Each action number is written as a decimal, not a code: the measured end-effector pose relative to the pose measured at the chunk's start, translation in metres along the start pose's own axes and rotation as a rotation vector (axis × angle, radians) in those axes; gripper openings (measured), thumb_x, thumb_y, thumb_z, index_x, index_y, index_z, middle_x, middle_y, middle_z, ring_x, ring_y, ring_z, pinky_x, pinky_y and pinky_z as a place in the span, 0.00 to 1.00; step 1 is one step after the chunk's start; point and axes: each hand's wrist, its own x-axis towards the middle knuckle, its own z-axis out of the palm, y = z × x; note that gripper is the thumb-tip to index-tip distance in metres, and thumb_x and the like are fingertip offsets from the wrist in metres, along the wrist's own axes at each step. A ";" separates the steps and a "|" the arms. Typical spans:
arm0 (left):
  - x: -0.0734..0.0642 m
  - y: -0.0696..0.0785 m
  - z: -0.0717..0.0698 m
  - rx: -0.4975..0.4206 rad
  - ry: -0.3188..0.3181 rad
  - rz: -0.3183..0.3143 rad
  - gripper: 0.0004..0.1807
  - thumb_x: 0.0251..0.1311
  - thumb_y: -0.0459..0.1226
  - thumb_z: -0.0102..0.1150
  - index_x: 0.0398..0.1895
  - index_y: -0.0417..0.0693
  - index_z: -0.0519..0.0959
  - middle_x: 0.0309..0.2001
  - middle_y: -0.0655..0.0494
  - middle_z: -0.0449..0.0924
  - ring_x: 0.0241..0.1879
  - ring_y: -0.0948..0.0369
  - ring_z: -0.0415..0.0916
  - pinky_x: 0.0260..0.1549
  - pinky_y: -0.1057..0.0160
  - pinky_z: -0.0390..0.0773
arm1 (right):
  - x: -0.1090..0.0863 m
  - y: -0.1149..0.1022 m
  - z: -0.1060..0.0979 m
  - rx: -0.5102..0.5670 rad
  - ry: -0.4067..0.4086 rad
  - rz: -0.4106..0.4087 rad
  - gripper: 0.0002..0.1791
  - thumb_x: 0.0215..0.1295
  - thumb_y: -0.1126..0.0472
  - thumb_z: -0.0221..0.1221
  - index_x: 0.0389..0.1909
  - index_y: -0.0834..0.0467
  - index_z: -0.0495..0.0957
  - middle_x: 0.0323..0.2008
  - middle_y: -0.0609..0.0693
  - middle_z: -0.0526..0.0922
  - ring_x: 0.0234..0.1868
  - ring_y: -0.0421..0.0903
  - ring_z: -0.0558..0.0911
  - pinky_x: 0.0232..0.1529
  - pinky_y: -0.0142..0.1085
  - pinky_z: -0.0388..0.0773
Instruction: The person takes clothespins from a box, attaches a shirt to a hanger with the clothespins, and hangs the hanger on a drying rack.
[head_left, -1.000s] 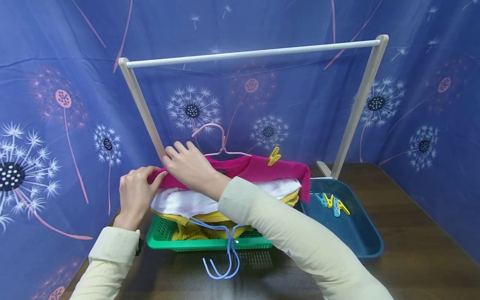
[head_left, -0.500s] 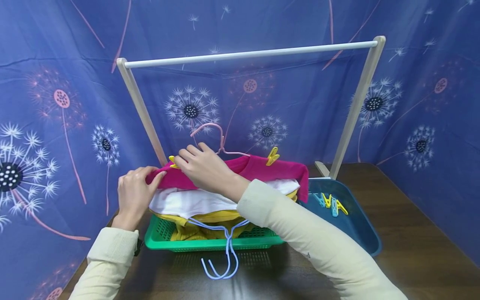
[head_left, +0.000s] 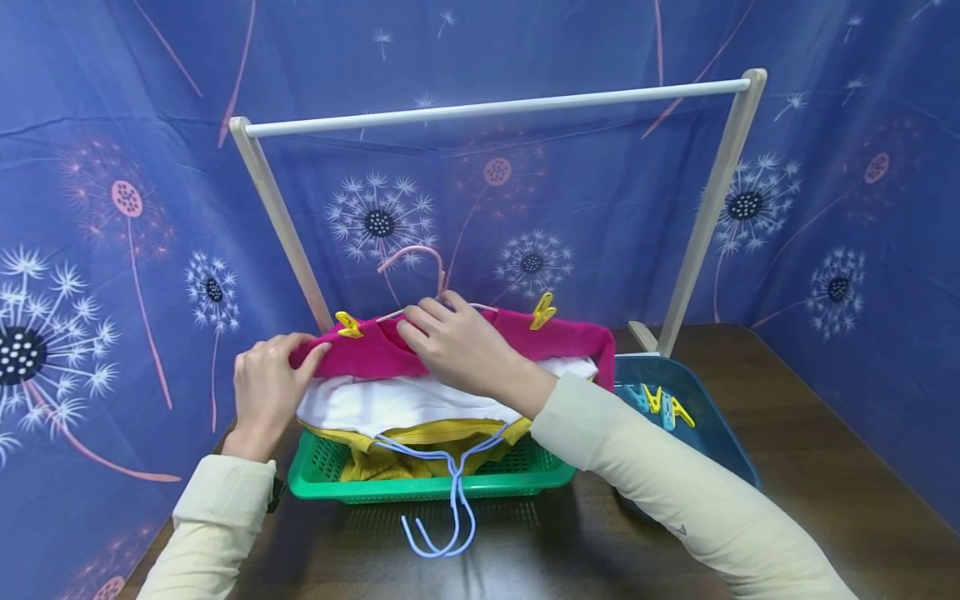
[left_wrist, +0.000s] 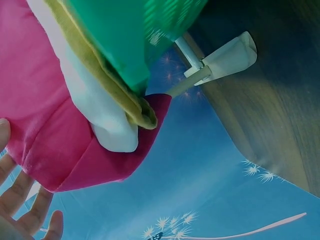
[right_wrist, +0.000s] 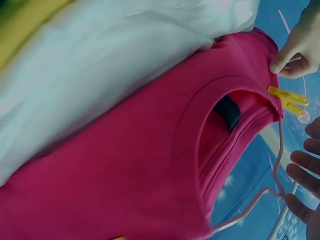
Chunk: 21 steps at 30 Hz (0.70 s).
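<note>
A magenta top (head_left: 360, 358) hangs on a pink clothes hanger (head_left: 441, 268) and lies over the other clothes. Two yellow clothespins are clipped along its shoulders, one at the left (head_left: 348, 325) and one at the right (head_left: 542, 311). My left hand (head_left: 270, 387) pinches the top's left shoulder end between thumb and fingers. Over the neckline is my right hand (head_left: 465, 346), close to the base of the hanger's hook. In the right wrist view its fingers (right_wrist: 302, 172) are loosely extended, and the thumb is at the hanger's neck; whether it touches is unclear.
Beneath the top, a white garment (head_left: 390, 402) and yellow clothing (head_left: 375, 463) lie in a green basket (head_left: 510, 483). Blue hangers (head_left: 453, 500) stick out over its front. A blue tray (head_left: 720, 433) holds several clothespins (head_left: 667, 411). A rack with a white bar (head_left: 495, 108) stands behind.
My right hand has let go of the left yellow clothespin, leaving it clipped on the top, and has moved right to the hanger's hook. The left hand keeps its pinch.
</note>
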 end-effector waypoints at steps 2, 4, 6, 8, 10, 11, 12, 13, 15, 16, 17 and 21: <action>0.000 0.000 0.000 0.001 -0.002 -0.001 0.13 0.50 0.44 0.65 0.30 0.43 0.82 0.28 0.44 0.82 0.29 0.43 0.74 0.32 0.43 0.67 | -0.007 0.004 -0.002 -0.004 0.019 0.001 0.10 0.64 0.61 0.47 0.41 0.54 0.77 0.44 0.47 0.81 0.46 0.45 0.78 0.51 0.41 0.73; 0.000 -0.001 0.000 0.002 -0.002 -0.002 0.13 0.50 0.44 0.65 0.30 0.43 0.82 0.28 0.44 0.82 0.28 0.43 0.74 0.32 0.43 0.67 | -0.014 0.008 -0.003 -0.003 0.040 0.007 0.10 0.64 0.61 0.48 0.41 0.55 0.77 0.44 0.48 0.81 0.46 0.45 0.78 0.50 0.41 0.73; 0.000 -0.001 0.000 0.002 -0.003 -0.002 0.13 0.50 0.44 0.65 0.30 0.43 0.82 0.28 0.44 0.82 0.28 0.43 0.74 0.31 0.43 0.67 | -0.021 0.013 -0.005 0.001 0.060 0.018 0.10 0.63 0.61 0.49 0.40 0.55 0.78 0.43 0.48 0.82 0.46 0.45 0.78 0.49 0.40 0.72; 0.000 -0.002 0.001 0.001 -0.004 -0.002 0.13 0.50 0.45 0.65 0.30 0.43 0.82 0.28 0.44 0.82 0.28 0.43 0.74 0.31 0.44 0.67 | -0.028 0.018 -0.006 0.013 0.076 0.034 0.10 0.62 0.61 0.51 0.40 0.56 0.78 0.43 0.50 0.82 0.45 0.46 0.79 0.49 0.41 0.73; 0.000 -0.002 0.001 0.000 -0.003 -0.001 0.13 0.50 0.45 0.65 0.30 0.43 0.82 0.28 0.44 0.82 0.28 0.43 0.74 0.31 0.44 0.67 | -0.035 0.024 -0.008 0.022 0.083 0.055 0.10 0.61 0.60 0.54 0.41 0.57 0.78 0.43 0.51 0.82 0.45 0.47 0.79 0.48 0.41 0.73; 0.000 -0.002 0.001 0.000 -0.003 -0.002 0.13 0.50 0.45 0.65 0.30 0.43 0.82 0.28 0.44 0.82 0.28 0.43 0.74 0.31 0.44 0.67 | -0.038 0.027 -0.009 0.025 0.083 0.067 0.10 0.60 0.60 0.55 0.42 0.58 0.78 0.43 0.51 0.82 0.45 0.47 0.79 0.48 0.41 0.73; 0.000 -0.003 0.001 -0.001 -0.003 -0.002 0.13 0.50 0.44 0.65 0.30 0.43 0.82 0.28 0.44 0.82 0.28 0.43 0.74 0.31 0.44 0.66 | -0.042 0.030 -0.009 0.029 0.082 0.082 0.11 0.60 0.60 0.56 0.42 0.58 0.78 0.42 0.51 0.82 0.45 0.47 0.78 0.47 0.41 0.73; -0.001 -0.003 0.001 0.000 -0.003 -0.003 0.13 0.50 0.44 0.65 0.30 0.43 0.82 0.28 0.44 0.82 0.28 0.43 0.74 0.31 0.44 0.66 | -0.045 0.033 -0.009 0.036 0.080 0.098 0.12 0.59 0.59 0.57 0.43 0.58 0.78 0.42 0.51 0.82 0.45 0.48 0.78 0.47 0.42 0.73; -0.001 -0.003 0.002 0.001 -0.004 -0.004 0.13 0.50 0.44 0.65 0.30 0.43 0.82 0.27 0.44 0.82 0.28 0.43 0.74 0.31 0.43 0.66 | -0.051 0.039 -0.010 0.045 0.068 0.133 0.14 0.58 0.58 0.59 0.44 0.59 0.77 0.43 0.52 0.81 0.45 0.49 0.78 0.47 0.43 0.73; -0.001 -0.003 0.002 0.001 -0.005 -0.005 0.13 0.50 0.44 0.65 0.30 0.43 0.82 0.27 0.44 0.82 0.28 0.43 0.74 0.31 0.44 0.66 | -0.054 0.042 -0.010 0.053 0.060 0.152 0.15 0.57 0.58 0.60 0.45 0.59 0.77 0.43 0.52 0.81 0.45 0.49 0.78 0.48 0.44 0.72; -0.001 -0.003 0.002 0.000 -0.007 -0.006 0.13 0.50 0.44 0.65 0.30 0.43 0.82 0.27 0.44 0.82 0.28 0.43 0.74 0.31 0.44 0.66 | -0.058 0.045 -0.010 0.061 0.052 0.173 0.16 0.57 0.57 0.60 0.45 0.59 0.77 0.43 0.52 0.81 0.46 0.50 0.78 0.48 0.44 0.72; -0.001 -0.004 0.003 -0.003 -0.011 -0.009 0.14 0.50 0.45 0.65 0.30 0.43 0.82 0.28 0.44 0.82 0.29 0.43 0.74 0.32 0.44 0.66 | -0.070 0.056 -0.010 0.077 0.025 0.241 0.19 0.56 0.56 0.60 0.47 0.60 0.76 0.45 0.55 0.81 0.48 0.52 0.77 0.50 0.46 0.71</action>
